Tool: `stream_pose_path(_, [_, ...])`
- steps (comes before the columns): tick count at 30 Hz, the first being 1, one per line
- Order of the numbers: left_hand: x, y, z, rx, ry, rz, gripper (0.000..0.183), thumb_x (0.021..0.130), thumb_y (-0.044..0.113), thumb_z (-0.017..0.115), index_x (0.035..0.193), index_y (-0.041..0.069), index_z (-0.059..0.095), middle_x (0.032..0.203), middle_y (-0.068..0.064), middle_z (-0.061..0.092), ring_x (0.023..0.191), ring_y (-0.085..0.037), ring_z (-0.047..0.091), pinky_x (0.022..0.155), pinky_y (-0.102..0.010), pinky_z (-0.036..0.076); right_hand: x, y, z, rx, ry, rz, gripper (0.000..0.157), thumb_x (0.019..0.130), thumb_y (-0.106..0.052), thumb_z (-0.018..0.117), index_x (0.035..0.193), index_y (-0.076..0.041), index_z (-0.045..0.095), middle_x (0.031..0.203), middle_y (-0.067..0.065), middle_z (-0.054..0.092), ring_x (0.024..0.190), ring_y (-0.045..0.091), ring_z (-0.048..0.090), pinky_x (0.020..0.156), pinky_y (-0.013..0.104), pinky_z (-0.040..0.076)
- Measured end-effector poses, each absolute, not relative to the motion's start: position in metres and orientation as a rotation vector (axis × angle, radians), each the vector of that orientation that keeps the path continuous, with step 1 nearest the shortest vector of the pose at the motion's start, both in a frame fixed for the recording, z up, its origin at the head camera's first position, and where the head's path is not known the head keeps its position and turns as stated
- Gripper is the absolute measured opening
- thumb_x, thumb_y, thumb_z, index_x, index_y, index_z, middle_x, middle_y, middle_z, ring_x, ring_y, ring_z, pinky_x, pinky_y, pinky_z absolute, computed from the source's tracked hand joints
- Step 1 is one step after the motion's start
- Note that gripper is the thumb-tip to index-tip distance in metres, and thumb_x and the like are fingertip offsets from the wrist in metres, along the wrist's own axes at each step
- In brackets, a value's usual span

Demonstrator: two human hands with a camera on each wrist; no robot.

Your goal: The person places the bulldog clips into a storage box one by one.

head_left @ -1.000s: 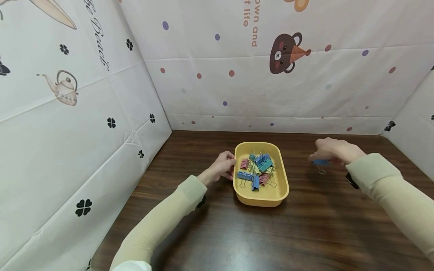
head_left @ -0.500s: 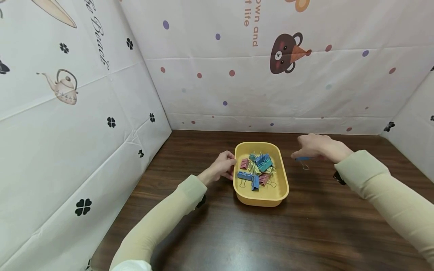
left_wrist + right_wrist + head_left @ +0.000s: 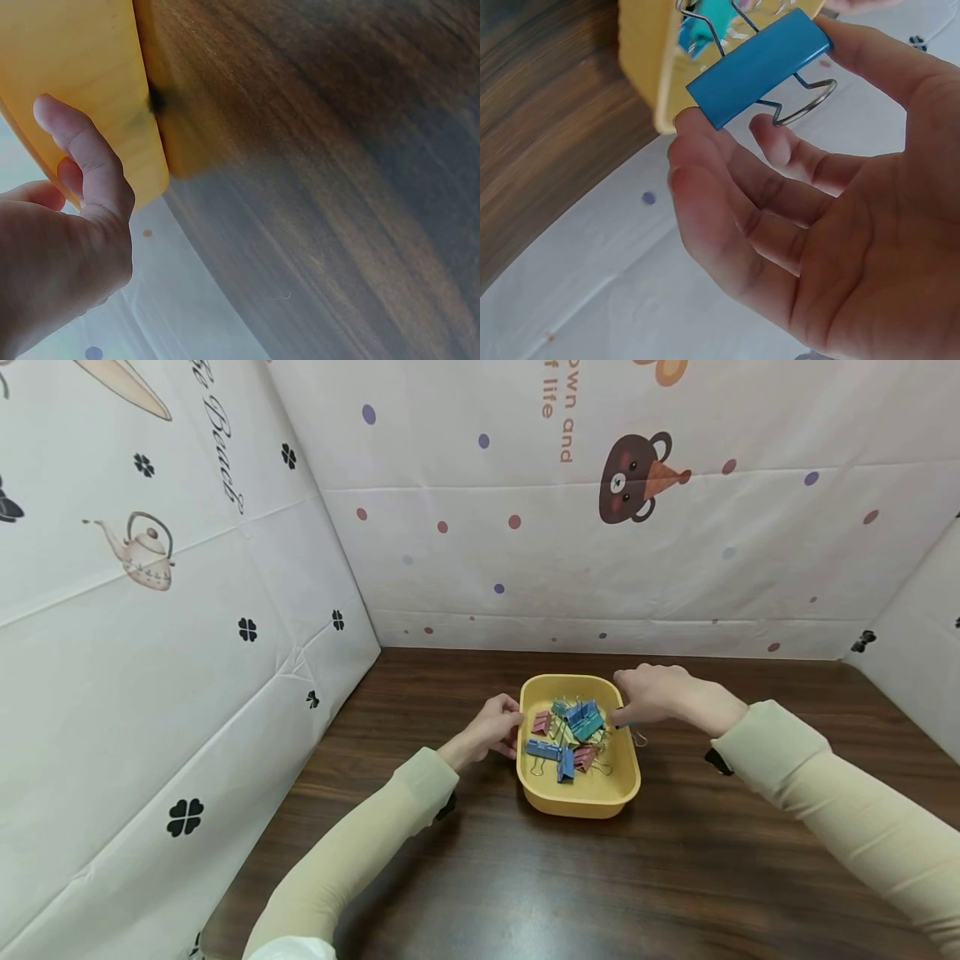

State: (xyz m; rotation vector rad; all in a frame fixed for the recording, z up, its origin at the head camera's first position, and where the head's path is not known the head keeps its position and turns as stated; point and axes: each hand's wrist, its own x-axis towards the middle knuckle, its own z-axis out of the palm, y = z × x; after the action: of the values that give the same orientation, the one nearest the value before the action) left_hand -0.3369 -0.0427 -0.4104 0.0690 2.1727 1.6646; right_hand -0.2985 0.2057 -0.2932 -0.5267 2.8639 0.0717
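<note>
A yellow plastic bin (image 3: 577, 793) stands on the table with blue, green, pink and yellow binder clips inside. My left hand (image 3: 491, 727) grips the bin's left rim, its fingers against the outer wall (image 3: 112, 45) in the left wrist view. At the bin's right rim is my right hand (image 3: 660, 697), over the edge. Between its thumb and a fingertip it pinches a blue binder clip (image 3: 761, 67) by the two ends, wire handles sticking out on both sides. In the head view most of that clip is hidden under the hand. A blue clip (image 3: 542, 749) lies near the bin's left wall.
The dark wood-grain table (image 3: 465, 860) carries the bin. A white printed sheet (image 3: 465, 560) rises along the table's back edge, and similar sheets stand on the left (image 3: 187, 693) and right.
My right hand has travelled left with the blue binder clip, from the table's right part to the bin's right rim. My left hand and the bin have kept their places.
</note>
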Motion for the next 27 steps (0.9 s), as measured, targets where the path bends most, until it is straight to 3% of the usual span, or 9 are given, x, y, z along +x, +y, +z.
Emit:
stream_pose_path(8, [-0.337, -0.043, -0.411, 0.082, 2.170, 1.672, 0.016, 0.098, 0.015, 0.048, 0.111, 0.007, 0.047, 0.083, -0.009, 0.053, 0.057, -0.019, 0.055, 0.047, -0.028, 0.055, -0.289, 0.186, -0.299, -0.618, 2.845, 0.135, 0.040, 0.082, -0.048, 0.069, 0.085, -0.012, 0.053, 0.068, 0.000, 0.049, 0.057, 0.013, 0.044, 0.047, 0.025, 0.026])
stream_pose_path(11, [-0.337, -0.043, -0.411, 0.082, 2.165, 1.676, 0.016, 0.097, 0.015, 0.048, 0.111, 0.007, 0.047, 0.083, -0.009, 0.054, 0.056, -0.018, 0.055, 0.047, -0.028, 0.055, -0.287, 0.180, -0.302, -0.626, 2.835, 0.159, 0.054, 0.082, -0.050, 0.069, 0.107, -0.004, 0.057, 0.079, 0.003, 0.058, 0.064, 0.016, 0.053, 0.047, 0.026, 0.034])
stream_pose_path(14, [-0.337, -0.043, -0.411, 0.080, 2.160, 1.680, 0.016, 0.097, 0.015, 0.048, 0.111, 0.007, 0.047, 0.081, -0.009, 0.054, 0.055, -0.018, 0.055, 0.046, -0.028, 0.055, -0.286, 0.175, -0.304, -0.615, 2.828, 0.174, 0.078, 0.082, -0.053, 0.069, 0.132, 0.002, 0.045, 0.103, 0.012, 0.065, 0.079, 0.021, 0.063, 0.053, 0.031, 0.044])
stream_pose_path(16, [-0.336, -0.042, -0.411, 0.079, 2.159, 1.680, 0.016, 0.098, 0.015, 0.048, 0.111, 0.007, 0.047, 0.080, -0.008, 0.054, 0.055, -0.018, 0.055, 0.046, -0.028, 0.055, -0.286, 0.173, -0.306, -0.605, 2.823, 0.177, 0.088, 0.082, -0.054, 0.069, 0.140, 0.003, 0.037, 0.113, 0.015, 0.064, 0.082, 0.022, 0.064, 0.055, 0.032, 0.047])
stream_pose_path(20, [-0.335, -0.042, -0.410, 0.076, 2.162, 1.680, 0.016, 0.098, 0.014, 0.047, 0.112, 0.007, 0.047, 0.079, -0.008, 0.054, 0.055, -0.018, 0.055, 0.046, -0.028, 0.055, -0.285, 0.169, -0.309, -0.608, 2.812, 0.189, 0.089, 0.081, -0.053, 0.069, 0.142, 0.001, 0.035, 0.108, 0.015, 0.065, 0.071, 0.019, 0.062, 0.053, 0.032, 0.045])
stream_pose_path(27, [-0.335, -0.044, -0.411, 0.077, 2.162, 1.673, 0.016, 0.098, 0.015, 0.048, 0.112, 0.007, 0.047, 0.082, -0.008, 0.054, 0.055, -0.018, 0.055, 0.047, -0.028, 0.055, -0.282, 0.166, -0.309, -0.618, 2.831, 0.204, 0.076, 0.086, -0.049, 0.066, 0.140, -0.002, 0.042, 0.109, 0.015, 0.066, 0.075, 0.021, 0.063, 0.052, 0.032, 0.045])
